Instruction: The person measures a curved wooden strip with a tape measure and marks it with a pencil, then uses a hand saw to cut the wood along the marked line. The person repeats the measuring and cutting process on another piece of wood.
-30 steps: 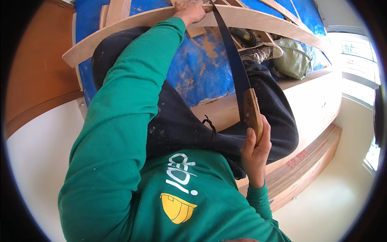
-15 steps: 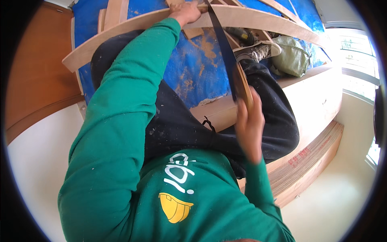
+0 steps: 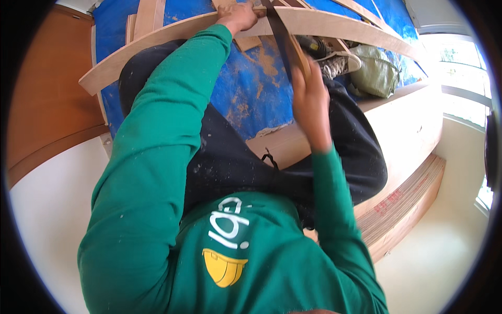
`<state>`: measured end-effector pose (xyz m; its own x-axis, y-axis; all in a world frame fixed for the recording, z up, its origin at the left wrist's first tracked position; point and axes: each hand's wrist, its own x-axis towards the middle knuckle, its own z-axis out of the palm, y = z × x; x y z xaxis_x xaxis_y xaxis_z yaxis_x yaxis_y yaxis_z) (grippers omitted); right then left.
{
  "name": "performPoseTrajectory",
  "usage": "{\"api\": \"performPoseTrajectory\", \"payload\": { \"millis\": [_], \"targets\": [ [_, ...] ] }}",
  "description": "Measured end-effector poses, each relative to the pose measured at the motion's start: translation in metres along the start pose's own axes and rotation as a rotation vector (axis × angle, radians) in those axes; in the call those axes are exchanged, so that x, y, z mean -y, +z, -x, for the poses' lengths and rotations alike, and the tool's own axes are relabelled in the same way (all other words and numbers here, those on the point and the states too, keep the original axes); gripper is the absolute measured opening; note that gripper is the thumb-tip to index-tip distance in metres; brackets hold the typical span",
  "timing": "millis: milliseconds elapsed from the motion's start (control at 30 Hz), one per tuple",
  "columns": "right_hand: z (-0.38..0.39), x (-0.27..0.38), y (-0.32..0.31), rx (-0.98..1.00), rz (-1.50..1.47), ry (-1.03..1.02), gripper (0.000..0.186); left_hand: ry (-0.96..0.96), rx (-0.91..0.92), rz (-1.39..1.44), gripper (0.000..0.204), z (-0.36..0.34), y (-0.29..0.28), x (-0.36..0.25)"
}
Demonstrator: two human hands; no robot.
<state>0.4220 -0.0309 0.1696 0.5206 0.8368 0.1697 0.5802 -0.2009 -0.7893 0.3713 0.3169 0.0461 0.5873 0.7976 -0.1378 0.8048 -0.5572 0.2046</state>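
My right hand (image 3: 310,99) is closed round the wooden handle of a hand saw (image 3: 285,44), whose dark blade runs up to the far edge of the view. The blade crosses a long pale wooden board (image 3: 324,25) that lies across my legs and appears curved. Just left of the blade, my left hand (image 3: 240,17) presses on the board, its fingers wrapped over the top edge. The tip of the saw is cut off by the frame.
Blue sheeting (image 3: 238,99) dusted with sawdust covers the floor. A green woven sack (image 3: 374,70) and a dark power tool (image 3: 315,46) lie by my shoe (image 3: 340,64). Stacked wooden sheets (image 3: 400,209) stand at the right, a brown door (image 3: 49,83) at the left.
My right hand has pushed the saw forward, away from my body, so the handle is now nearer the board. My left hand stays on the board.
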Motion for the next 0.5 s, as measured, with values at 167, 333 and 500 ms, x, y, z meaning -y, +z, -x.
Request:
{"api": "performPoseTrajectory", "payload": {
  "millis": [167, 333, 500],
  "targets": [
    [0.128, 0.066, -0.092, 0.085, 0.032, 0.268, 0.043, 0.018, 0.022, 0.128, 0.054, 0.004, 0.006, -0.001],
    [-0.007, 0.011, 0.01, -0.017, -0.035, 0.004, 0.037, -0.002, -0.073, 0.179, 0.047, 0.012, 0.001, -0.007],
    [-0.071, -0.028, 0.06, -0.063, -0.001, 0.001, 0.037, -0.029, 0.063, -0.012, 0.074, 0.016, -0.007, -0.008]
  ]
}}
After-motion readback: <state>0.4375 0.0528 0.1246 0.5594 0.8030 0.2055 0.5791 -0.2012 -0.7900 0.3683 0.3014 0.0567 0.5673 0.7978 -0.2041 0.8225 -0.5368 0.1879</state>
